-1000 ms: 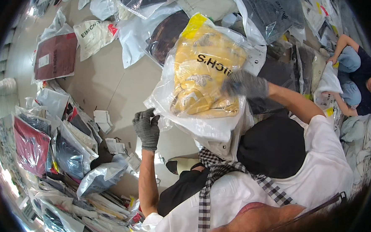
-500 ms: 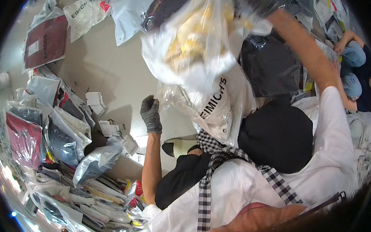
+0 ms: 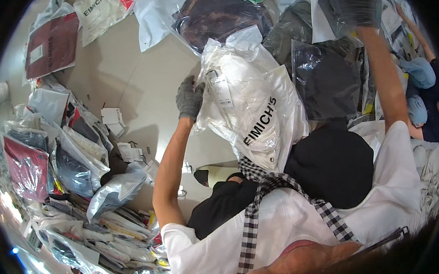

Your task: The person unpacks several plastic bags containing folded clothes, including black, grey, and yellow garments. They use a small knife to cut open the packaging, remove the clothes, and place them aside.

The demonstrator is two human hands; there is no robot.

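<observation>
In front of my lap lies a clear plastic bag holding a white garment (image 3: 257,98), with a tag showing through the plastic. At its left edge is my left hand (image 3: 189,98) in a grey knit glove, its fingers curled on the plastic. My right hand (image 3: 360,5), in a dark glove, reaches far out to the upper right and is smeared by motion. It is over dark bagged clothing, and whether it grips anything is hidden. Below it lies a bagged black garment (image 3: 323,82), right of the white one.
A dark brown bagged garment (image 3: 218,18) lies ahead. Bagged clothes (image 3: 77,167) stand in rows at left, with a maroon package (image 3: 53,46) behind. Loose white tags (image 3: 112,118) lie on the floor. Another person's jeans-clad leg (image 3: 419,72) is at right.
The bag of yellow items that my right hand held up is out of sight. My right hand has moved up and right. My left hand has moved up to the white garment's bag.
</observation>
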